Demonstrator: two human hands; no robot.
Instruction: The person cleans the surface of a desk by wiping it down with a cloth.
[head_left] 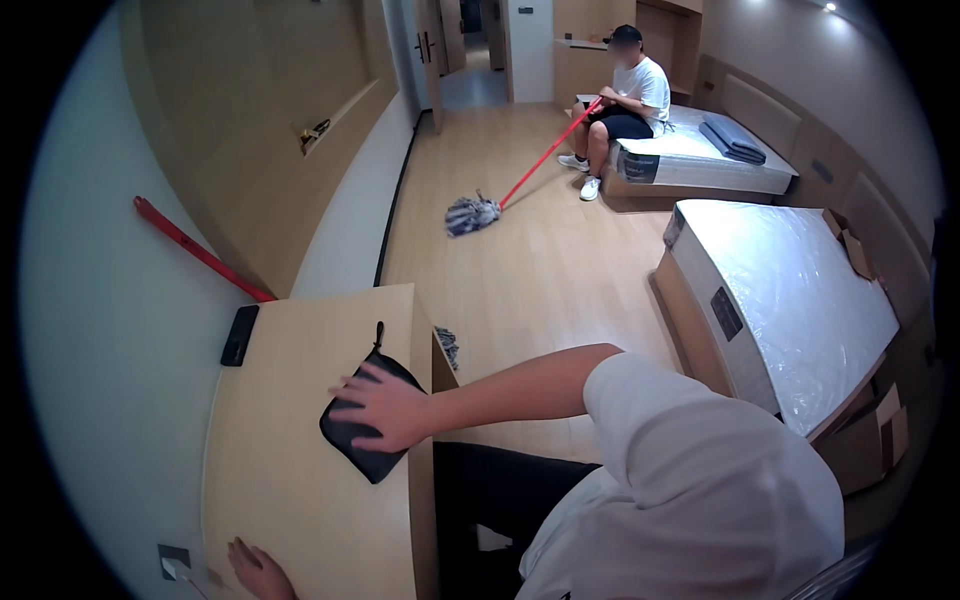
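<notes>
My right hand (385, 408) lies flat with spread fingers on a black zip pouch (375, 465). A zip pull sticks out from the pouch's far end, and the hand covers its middle. The pouch rests on a light wood desktop (290, 450) near its right edge. At the near left of that desktop, my left hand (258, 570) is partly in view, fingers extended and holding nothing visible. A dark, flat, oblong object (239, 336) sits at the desk's far left corner.
A wall socket (173, 562) with a plug is left of the desk. A red pole (200, 248) leans behind it. Across the floor, a seated person (640, 85) holds a red-handled mop (472, 214). Two plastic-wrapped mattresses are at right, the nearer mattress (770, 290) beside cardboard (880, 440).
</notes>
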